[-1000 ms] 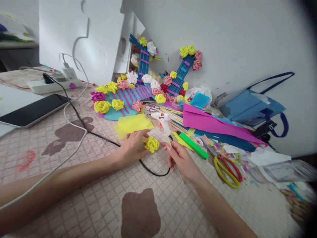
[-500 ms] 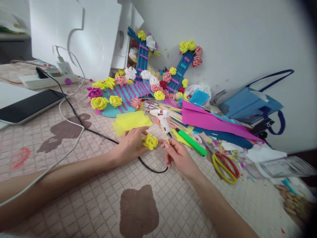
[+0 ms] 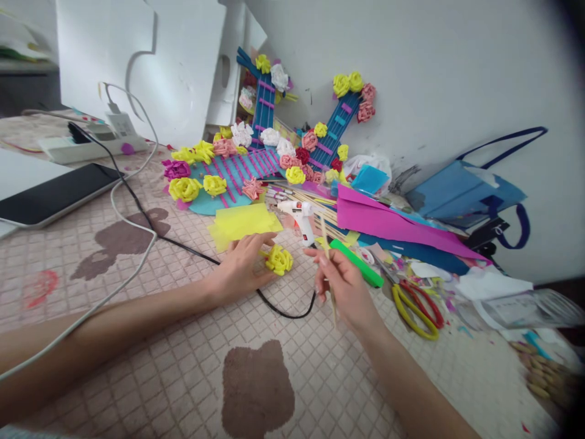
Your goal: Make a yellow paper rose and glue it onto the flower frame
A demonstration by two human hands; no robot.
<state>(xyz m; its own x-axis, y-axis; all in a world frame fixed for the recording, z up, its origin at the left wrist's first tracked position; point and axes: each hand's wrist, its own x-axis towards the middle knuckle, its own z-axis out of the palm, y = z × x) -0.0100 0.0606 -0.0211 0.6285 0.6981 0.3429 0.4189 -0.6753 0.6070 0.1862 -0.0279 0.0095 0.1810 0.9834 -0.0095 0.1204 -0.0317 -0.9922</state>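
My left hand (image 3: 244,265) is closed on a yellow paper flower (image 3: 279,260), its bloom facing right just above the table. A thin wooden stick (image 3: 333,300) is pinched in my right hand (image 3: 345,283), its upper end pointing up past the fingers. Behind my hands a white glue gun (image 3: 301,218) stands with its black cord running below them. Yellow paper sheets (image 3: 242,224) lie beyond my left hand. A green marker-like stick (image 3: 356,263) lies behind my right hand.
Decorated blue guitar shapes (image 3: 247,177) with paper flowers lean at the back. Scissors with yellow and red handles (image 3: 414,311) lie right, near paper scraps. Magenta paper (image 3: 388,222) and a blue bag (image 3: 461,189) stand behind. A tablet (image 3: 59,194) and power strip (image 3: 68,150) are left.
My right hand has moved right, away from the flower, with the stick now more upright. My left hand stays on the flower.
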